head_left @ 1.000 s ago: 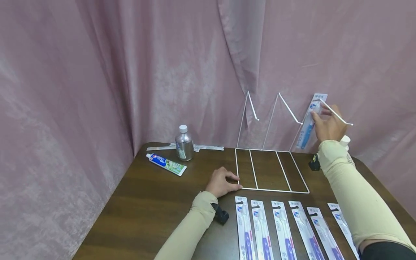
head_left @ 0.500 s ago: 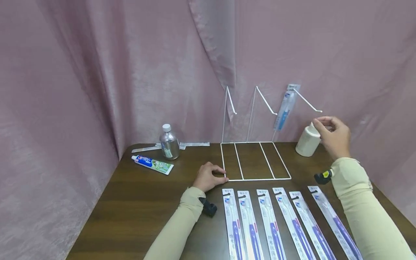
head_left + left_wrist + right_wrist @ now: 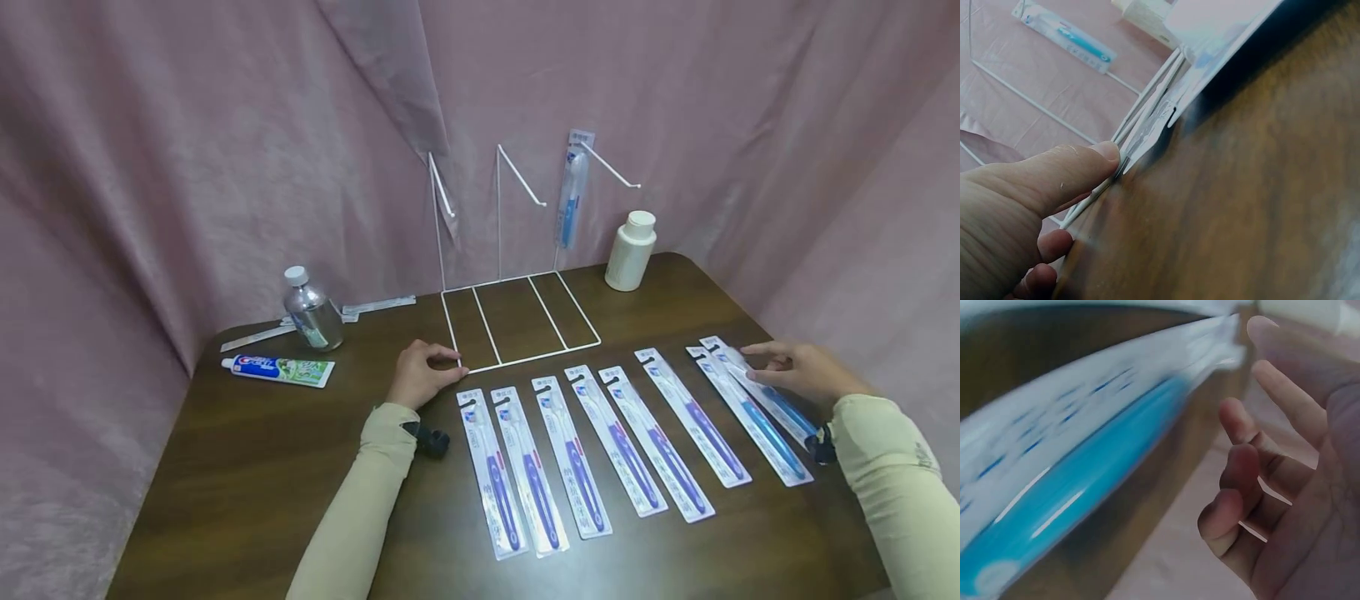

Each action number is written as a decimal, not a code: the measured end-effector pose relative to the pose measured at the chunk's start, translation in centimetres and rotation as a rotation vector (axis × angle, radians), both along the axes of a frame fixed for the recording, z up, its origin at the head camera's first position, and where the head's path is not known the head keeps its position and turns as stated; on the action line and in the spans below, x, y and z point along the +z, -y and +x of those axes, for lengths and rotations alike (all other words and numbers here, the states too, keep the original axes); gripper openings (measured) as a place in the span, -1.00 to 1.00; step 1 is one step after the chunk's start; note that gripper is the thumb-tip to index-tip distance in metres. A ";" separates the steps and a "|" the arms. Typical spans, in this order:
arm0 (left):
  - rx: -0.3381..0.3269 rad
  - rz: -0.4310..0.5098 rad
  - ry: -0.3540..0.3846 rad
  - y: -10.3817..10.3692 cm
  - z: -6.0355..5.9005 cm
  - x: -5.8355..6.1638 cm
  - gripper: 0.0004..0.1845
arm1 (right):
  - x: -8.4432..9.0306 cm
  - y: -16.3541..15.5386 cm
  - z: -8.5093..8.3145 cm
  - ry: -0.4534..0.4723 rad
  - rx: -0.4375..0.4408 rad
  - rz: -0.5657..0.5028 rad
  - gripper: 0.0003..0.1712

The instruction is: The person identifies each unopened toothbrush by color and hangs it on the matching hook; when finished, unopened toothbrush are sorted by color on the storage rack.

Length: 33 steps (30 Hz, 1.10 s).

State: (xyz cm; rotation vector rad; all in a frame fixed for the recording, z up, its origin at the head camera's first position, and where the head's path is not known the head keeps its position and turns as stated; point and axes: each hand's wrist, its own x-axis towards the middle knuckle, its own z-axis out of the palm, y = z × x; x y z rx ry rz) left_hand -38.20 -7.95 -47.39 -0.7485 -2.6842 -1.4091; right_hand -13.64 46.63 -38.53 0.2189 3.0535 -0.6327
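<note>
Brown table (image 3: 247, 467); right hand (image 3: 797, 372) touches rightmost toothbrush pack (image 3: 761, 390); left hand (image 3: 420, 377) holds rack (image 3: 525, 321).

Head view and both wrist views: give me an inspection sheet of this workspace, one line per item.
Surface: dark brown wooden table.
Job's things: white wire display rack with one blue packaged toothbrush hanging on a hook; eight packaged toothbrushes lying in a row, the rightmost packaged toothbrush under the right hand.
Clutter: toothpaste tube, clear bottle, white bottle, flat packets behind.
Grippers: left hand rests on the rack's front corner; right hand touches the rightmost pack, grip unclear.
Cables: nothing seen.
Surroundings: pink curtain.
</note>
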 end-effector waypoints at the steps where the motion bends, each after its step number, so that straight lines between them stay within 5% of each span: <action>1: 0.004 0.002 0.004 0.3 -0.2 0.2 -0.66 | -0.1 -0.2 -0.3 0.013 0.010 -0.005 -0.35; 10: 0.026 -0.010 -0.029 1.3 -1.1 1.0 -0.66 | -1.3 -0.9 -4.7 0.053 0.048 -0.013 -0.32; 19: 0.017 -0.016 0.005 0.5 -0.8 0.0 -0.69 | -1.9 -1.7 -3.8 -0.158 0.024 -0.044 -0.46; 24: 0.028 -0.019 0.015 0.1 -0.5 0.0 -0.71 | 1.4 0.7 -4.3 -0.441 -0.032 0.008 -0.51; 29: 0.023 -0.022 -0.009 0.0 -0.1 -0.4 -0.71 | 6.9 6.9 -6.4 -0.732 -0.072 0.059 -0.49; 33: 0.018 -0.017 -0.035 0.0 0.2 -0.4 -0.71 | 10.2 11.9 -8.6 -0.931 -0.024 0.041 -0.45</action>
